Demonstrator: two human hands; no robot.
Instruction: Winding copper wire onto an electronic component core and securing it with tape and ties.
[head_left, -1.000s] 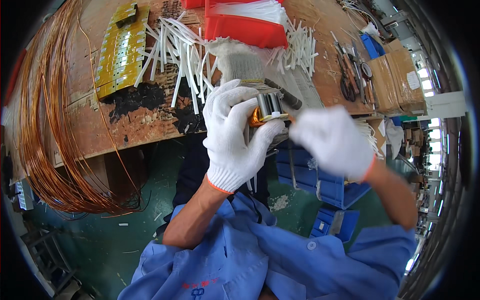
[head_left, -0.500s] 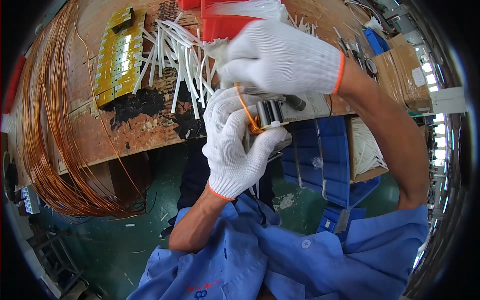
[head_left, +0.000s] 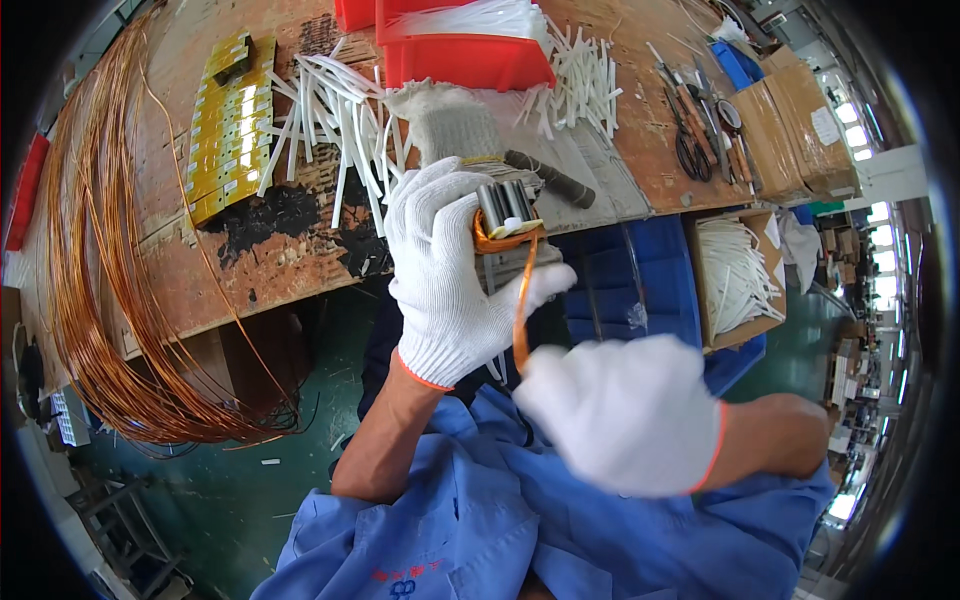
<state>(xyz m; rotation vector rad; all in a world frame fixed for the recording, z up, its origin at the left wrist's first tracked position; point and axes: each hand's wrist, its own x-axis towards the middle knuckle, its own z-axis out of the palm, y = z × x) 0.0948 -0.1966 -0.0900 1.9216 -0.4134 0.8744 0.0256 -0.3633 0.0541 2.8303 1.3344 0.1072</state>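
My left hand (head_left: 435, 270), in a white knitted glove, holds a small coil (head_left: 507, 210) with dark grey cylinders and copper winding around its pale base. The fingers are behind and beside it; the thumb sticks out to the right, apart from the coil. From the coil a strand of copper wire (head_left: 524, 300) runs down toward me into my right hand (head_left: 625, 412). That gloved hand is a motion-blurred fist, closed on the wire's end. Just beyond the coil lie a dark rod (head_left: 550, 179) and a grey cloth (head_left: 445, 118) on the bench.
A large copper wire bundle (head_left: 110, 300) hangs over the bench's left edge. White tubes (head_left: 335, 120) lie beside a yellow taped strip (head_left: 232, 125). A red bin (head_left: 465, 62) stands at the back. Scissors (head_left: 692, 150) and tools lie right, near a box of white strips (head_left: 735, 275).
My right hand has swung from above the coil down toward my body, drawing the copper wire with it. The left hand with the coil has shifted slightly left.
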